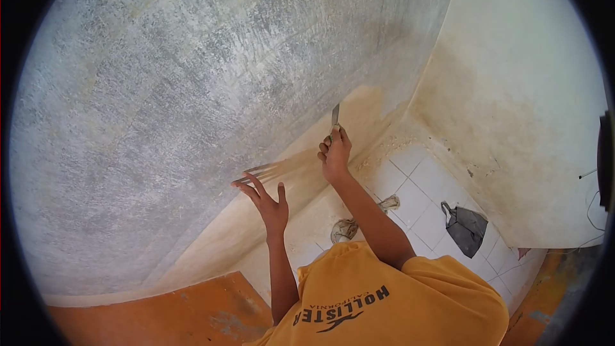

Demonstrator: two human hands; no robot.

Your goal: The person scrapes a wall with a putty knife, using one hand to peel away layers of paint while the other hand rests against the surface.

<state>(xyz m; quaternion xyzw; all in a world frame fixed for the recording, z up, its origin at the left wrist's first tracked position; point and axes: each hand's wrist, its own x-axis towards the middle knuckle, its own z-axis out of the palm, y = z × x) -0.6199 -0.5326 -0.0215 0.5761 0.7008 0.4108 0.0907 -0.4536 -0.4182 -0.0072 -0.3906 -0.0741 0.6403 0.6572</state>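
My right hand (336,157) is closed around a narrow metal scraper (336,114). Its blade points up at the wall, close to the border between a rough grey-white area (211,90) and a smoother beige patch (362,106). The fist covers the tool's handle. To the left, my left hand (266,208) is open with its fingers spread. Its fingertips are at the wall's surface, near the lower border of the grey area, and it holds nothing. Shadows of the fingers fall on the beige part.
A second wall (506,102) meets this one at a corner on the right. White floor tiles (416,202) carry crumbs and a dark grey bag (466,227). Dusty, crumpled-looking shapes (344,229) show beside my body. An orange surface (173,314) lies at lower left.
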